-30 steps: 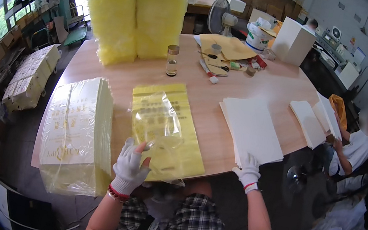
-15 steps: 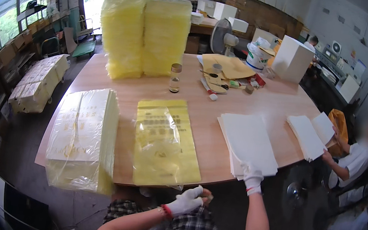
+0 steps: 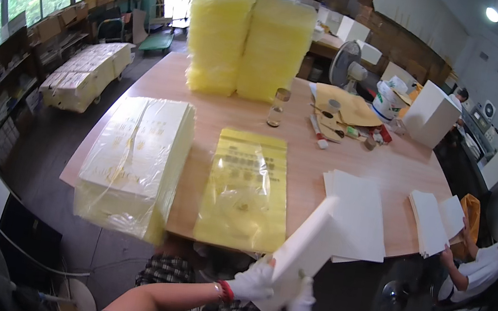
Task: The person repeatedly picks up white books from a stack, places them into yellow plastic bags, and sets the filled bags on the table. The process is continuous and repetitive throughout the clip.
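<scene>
Head view: both gloved hands are low at the near side, just off the table's [image 3: 194, 176] near edge, with a long white paper piece [image 3: 305, 244] between them; single sheet or thin bundle, cannot tell. Left hand [image 3: 254, 281] grasps its near left edge, bare thumb against the paper, other fingers curled, partly hidden. Right hand [image 3: 302, 304] grasps the near right edge, fingers closed on it, some detail blurred. Paper is tilted, near end toward the person, far end leaning right and overlapping the white sheet stack [image 3: 360, 223] in view; touching or not, cannot tell. That stack lies near right on the table, edges uneven. Just left of the hands, flat yellow bag [image 3: 243, 213] with shiny clear film on top, near the table edge. Further left, thick plastic-wrapped stack [image 3: 134, 151], white top, yellowish sides. Far side: two tall yellow stacks [image 3: 218, 41] side by side, small bottle [image 3: 277, 109] upright before them, then right, brown paper [image 3: 358, 111] with clutter, white bucket [image 3: 388, 104], upright white box [image 3: 429, 115]. Far right, seated co-worker [image 3: 481, 274] has hands at smaller white sheets [image 3: 427, 222].
</scene>
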Demonstrator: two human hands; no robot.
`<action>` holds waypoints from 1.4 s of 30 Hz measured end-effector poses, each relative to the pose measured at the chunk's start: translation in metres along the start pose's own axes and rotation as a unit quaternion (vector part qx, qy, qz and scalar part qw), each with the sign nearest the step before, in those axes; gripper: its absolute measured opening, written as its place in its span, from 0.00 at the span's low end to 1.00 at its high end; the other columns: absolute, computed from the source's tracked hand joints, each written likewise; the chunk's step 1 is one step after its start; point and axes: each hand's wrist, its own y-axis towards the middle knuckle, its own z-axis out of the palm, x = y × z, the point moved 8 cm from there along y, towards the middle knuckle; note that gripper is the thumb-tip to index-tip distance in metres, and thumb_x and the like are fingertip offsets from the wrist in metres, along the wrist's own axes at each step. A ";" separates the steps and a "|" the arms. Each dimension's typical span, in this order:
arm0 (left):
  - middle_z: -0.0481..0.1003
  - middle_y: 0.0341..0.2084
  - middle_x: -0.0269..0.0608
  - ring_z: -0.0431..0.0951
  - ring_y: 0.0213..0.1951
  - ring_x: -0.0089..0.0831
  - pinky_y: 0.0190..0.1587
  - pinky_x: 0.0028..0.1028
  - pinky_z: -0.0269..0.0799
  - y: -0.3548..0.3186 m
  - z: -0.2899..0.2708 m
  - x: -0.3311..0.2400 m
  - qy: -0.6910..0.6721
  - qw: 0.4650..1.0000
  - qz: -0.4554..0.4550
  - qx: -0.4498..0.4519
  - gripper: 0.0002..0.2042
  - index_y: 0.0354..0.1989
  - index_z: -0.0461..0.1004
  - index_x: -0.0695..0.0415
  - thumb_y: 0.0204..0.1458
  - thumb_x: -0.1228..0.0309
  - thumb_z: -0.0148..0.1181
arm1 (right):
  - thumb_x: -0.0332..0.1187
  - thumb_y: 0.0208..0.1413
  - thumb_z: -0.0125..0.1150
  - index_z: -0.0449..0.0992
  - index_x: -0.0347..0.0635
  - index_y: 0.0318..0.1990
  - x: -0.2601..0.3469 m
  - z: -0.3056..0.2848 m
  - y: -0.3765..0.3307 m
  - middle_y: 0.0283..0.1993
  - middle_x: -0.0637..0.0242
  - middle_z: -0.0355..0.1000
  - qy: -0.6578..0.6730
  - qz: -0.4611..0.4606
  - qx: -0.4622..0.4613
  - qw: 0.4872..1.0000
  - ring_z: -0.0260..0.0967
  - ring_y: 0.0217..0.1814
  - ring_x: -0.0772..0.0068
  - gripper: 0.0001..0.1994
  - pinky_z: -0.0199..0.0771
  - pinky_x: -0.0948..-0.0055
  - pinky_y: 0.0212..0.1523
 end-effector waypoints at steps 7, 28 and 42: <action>0.60 0.51 0.59 0.59 0.55 0.58 0.56 0.51 0.54 -0.042 -0.079 -0.026 0.085 0.932 0.239 -0.258 0.34 0.55 0.60 0.60 0.33 0.67 0.62 | 0.34 0.48 0.61 0.68 0.31 0.43 0.033 0.052 0.005 0.38 0.62 0.72 -0.190 -0.203 -0.023 0.960 0.69 0.35 0.75 0.18 0.70 0.73 0.38; 0.72 0.26 0.42 0.72 0.30 0.42 0.35 0.38 0.69 0.001 -0.078 0.081 0.058 0.952 0.200 -0.224 0.22 0.50 0.64 0.55 0.43 0.70 0.56 | 0.36 0.39 0.63 0.57 0.46 0.58 -0.006 0.110 0.066 0.43 0.46 0.68 -0.629 -0.230 -0.054 0.740 0.67 0.43 0.44 0.34 0.68 0.59 0.45; 0.67 0.25 0.44 0.70 0.31 0.30 0.30 0.30 0.66 -0.056 -0.087 0.221 -0.200 0.904 -0.088 -0.367 0.06 0.35 0.63 0.64 0.47 0.80 0.45 | 0.27 0.40 0.50 0.29 0.45 0.65 -0.030 0.108 0.049 0.42 0.44 0.68 -0.756 0.081 0.197 0.619 0.68 0.41 0.44 0.45 0.66 0.50 0.41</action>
